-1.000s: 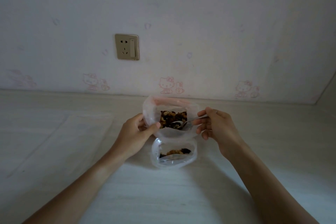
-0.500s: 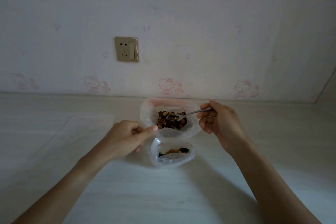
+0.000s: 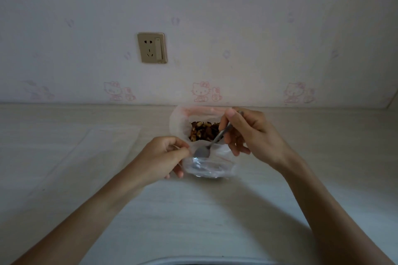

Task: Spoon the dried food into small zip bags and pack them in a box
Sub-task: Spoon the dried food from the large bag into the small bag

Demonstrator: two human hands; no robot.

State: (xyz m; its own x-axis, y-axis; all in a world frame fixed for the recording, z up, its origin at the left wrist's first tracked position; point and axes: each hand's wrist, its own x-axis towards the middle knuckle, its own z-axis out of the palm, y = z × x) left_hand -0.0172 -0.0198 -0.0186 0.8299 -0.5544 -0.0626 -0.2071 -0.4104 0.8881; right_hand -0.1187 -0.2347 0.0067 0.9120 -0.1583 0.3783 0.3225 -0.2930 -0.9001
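Note:
A large clear bag [image 3: 179, 123] with a pink zip edge stands open near the wall, and brown dried food [image 3: 203, 130] shows inside it. In front of it lies a small clear zip bag [image 3: 210, 168]. My left hand [image 3: 163, 157] pinches the small bag's left edge. My right hand [image 3: 252, 133] grips a metal spoon [image 3: 203, 151] by its handle, with the bowl tilted down at the small bag's mouth. The small bag's contents are hidden by glare.
The pale table [image 3: 86, 157] runs to a wall with cartoon cat stickers [image 3: 201, 91] and a beige wall socket [image 3: 152, 48]. A white curved rim [image 3: 193, 259] shows at the bottom edge of the view.
My right hand carried the spoon from the large bag down to the small bag's mouth. My left hand left the large bag and took hold of the small bag's edge.

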